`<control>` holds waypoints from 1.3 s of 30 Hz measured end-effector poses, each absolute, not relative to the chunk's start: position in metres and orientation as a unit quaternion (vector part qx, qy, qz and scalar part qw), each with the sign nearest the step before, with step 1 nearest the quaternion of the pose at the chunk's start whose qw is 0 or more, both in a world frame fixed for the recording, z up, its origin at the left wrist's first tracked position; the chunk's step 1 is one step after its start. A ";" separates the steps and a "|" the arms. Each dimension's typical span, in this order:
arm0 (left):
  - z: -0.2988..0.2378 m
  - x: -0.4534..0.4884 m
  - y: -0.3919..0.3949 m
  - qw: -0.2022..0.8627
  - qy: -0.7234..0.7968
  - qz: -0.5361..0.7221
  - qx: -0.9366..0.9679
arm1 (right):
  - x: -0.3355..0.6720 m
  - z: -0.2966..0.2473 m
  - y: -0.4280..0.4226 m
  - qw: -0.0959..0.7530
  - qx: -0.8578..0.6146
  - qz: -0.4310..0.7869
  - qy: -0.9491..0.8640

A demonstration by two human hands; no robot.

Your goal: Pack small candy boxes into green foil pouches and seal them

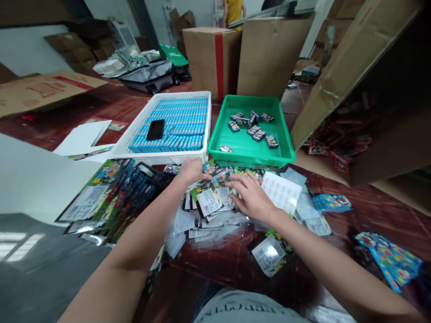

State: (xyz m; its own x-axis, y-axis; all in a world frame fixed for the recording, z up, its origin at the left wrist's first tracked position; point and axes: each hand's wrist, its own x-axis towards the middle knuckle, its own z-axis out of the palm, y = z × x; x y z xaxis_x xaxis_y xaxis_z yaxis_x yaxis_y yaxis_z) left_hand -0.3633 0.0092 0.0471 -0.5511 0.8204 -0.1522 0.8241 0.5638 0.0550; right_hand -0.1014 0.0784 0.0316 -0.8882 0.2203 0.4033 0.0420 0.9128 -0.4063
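My left hand (192, 171) is at the far edge of a loose pile of printed packets (208, 201), with its thumb pointing right over them. Its fingers are curled in, and whatever they grip is hidden. My right hand (251, 196) lies over the right side of the same pile, fingers spread and touching the packets. Beside it is a white sheet of small labels (281, 192). Clear plastic sleeves (215, 235) stick out under the pile. Nearer my body, a single printed packet (271, 253) lies below my right wrist.
Behind the pile stand a white basket (161, 157) of blue boxes with a black phone (155, 130) on top, and a green tray (252, 158) holding several small boxes. More packets (97, 197) are stacked left. Large cartons (269, 58) rise behind. A person (233, 11) stands far back.
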 end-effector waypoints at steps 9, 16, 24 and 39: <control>0.073 -0.334 -0.019 -0.005 0.878 0.071 0.473 | -0.108 0.040 0.102 0.334 -0.133 0.300 -0.884; 0.102 -0.281 -0.035 0.138 0.740 0.312 0.579 | -0.104 0.057 0.102 0.377 -0.114 0.329 -0.858; 0.096 -0.198 -0.061 0.186 0.718 0.342 0.578 | -0.014 0.103 0.115 0.167 -0.097 0.423 -0.885; 0.036 -0.085 -0.015 0.469 0.639 0.475 0.382 | 0.105 0.036 0.038 0.328 -0.451 0.442 -0.702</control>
